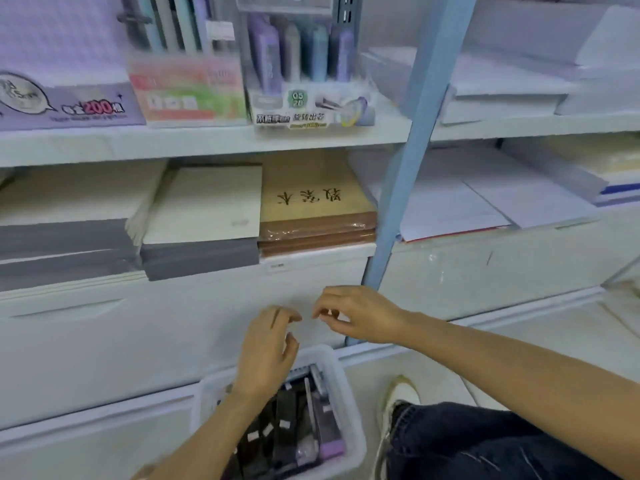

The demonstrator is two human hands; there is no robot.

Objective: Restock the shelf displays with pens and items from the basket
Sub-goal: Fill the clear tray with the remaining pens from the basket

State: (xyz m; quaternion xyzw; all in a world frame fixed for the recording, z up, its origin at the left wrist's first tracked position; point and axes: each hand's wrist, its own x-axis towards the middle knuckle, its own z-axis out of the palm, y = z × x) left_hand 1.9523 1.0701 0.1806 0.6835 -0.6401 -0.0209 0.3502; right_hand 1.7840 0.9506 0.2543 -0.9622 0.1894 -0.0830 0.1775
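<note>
near edge, floor level: white plastic basket (341, 386) sits on the pale floor, holding dark pen packs (298, 441) with small white labels, one with a lilac end. the packs lie side by side, long axis running near to far, tilted slightly rightward at the far end. just right of the basket: a pale shoe (398, 396) and a knee in dark jeans (485, 441). left hand (268, 344) hovers directly over the far half of the basket, fingers loosely curled, grasping nothing. right hand (360, 315) hangs just beyond the basket's far right corner, thumb and forefinger drawn together; a pale speck shows there, but whether it is pinched cannot be told. governing relation: the stock lies below and nearward of both hands, and the left hand is the nearer, so a straight drop onto a pack's long sides looks the likely pick. beyond the hands: a white drawer front (138, 341), then a shelf of stacked pads and a kraft notebook stack (311, 202). farthest and highest: a clear pen display (304, 64), part filled with upright pastel pens, standing on the upper shelf (207, 140). a blue upright post (398, 188) bounds the bay on the right; clearance overhead looks tight.
</note>
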